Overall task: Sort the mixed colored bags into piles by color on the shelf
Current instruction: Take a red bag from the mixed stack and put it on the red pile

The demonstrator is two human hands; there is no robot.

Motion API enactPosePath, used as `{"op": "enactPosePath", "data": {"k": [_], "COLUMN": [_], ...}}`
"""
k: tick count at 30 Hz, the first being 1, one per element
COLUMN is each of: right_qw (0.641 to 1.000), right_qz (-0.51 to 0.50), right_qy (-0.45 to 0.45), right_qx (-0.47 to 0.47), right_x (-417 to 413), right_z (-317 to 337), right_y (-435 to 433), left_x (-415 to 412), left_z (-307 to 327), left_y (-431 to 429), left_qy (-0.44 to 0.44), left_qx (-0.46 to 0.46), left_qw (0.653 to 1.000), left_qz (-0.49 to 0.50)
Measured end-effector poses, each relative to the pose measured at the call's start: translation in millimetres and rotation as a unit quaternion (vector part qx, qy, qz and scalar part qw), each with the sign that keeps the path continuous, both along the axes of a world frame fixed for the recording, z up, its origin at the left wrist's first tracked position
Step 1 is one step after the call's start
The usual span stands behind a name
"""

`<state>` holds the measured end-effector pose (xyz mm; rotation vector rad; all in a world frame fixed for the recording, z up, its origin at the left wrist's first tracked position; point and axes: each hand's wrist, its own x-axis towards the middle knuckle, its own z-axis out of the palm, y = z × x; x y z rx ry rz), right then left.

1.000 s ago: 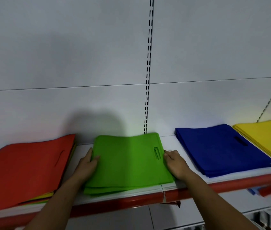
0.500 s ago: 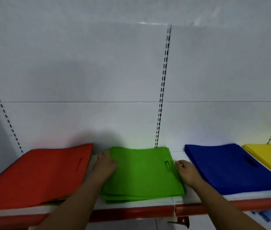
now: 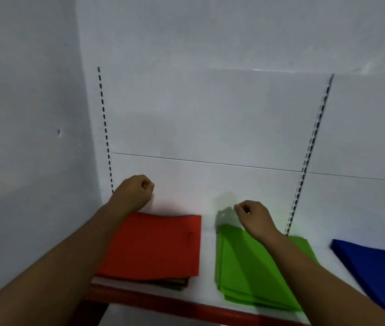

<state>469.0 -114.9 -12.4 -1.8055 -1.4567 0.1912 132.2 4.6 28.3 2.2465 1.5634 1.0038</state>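
A mixed pile with a red bag (image 3: pixel 153 248) on top lies at the shelf's left end; other colors peek out at its front edge. Beside it on the right lies a pile of green bags (image 3: pixel 255 267), and a blue pile (image 3: pixel 375 264) shows at the right edge. My left hand (image 3: pixel 135 192) hangs in the air above the back of the red bag, fingers curled, holding nothing. My right hand (image 3: pixel 252 216) hovers over the back of the green pile, also curled and holding nothing.
The white shelf (image 3: pixel 206 267) has a red front lip (image 3: pixel 163 302). Behind it stands a white back panel with slotted uprights (image 3: pixel 309 156). A plain wall (image 3: pixel 26 137) closes off the left side.
Both hands have lifted off the green pile and now hang above the shelf with curled fingers. My view has swung left, so the yellow pile has left the frame.
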Motion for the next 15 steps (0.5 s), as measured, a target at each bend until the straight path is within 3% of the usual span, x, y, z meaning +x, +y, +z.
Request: {"op": "enactPosePath", "data": {"k": [7,11,15], "right_qw": [0.997,0.996,0.993], "right_qz": [0.055,0.052,0.002], "right_qy": [-0.018,-0.035,-0.07], "right_qx": [-0.043,-0.065,-0.092], "right_x": [-120.1,-143.5,-142.3], "right_z": [-33.8,-46.9,-65.9], "right_y": [52.4,59.1,58.8], "left_x": [-125.7,-144.7,-139.8], "left_z": [-51.1,-72.1,-98.9], "left_y": [-1.5,-4.6,-5.0], "left_qy": [0.023,0.008,0.074], "left_qx": [-0.072,-0.113,-0.138], "left_qw": [0.994,0.991,0.987], "left_qz": [0.079,0.068,0.039]}}
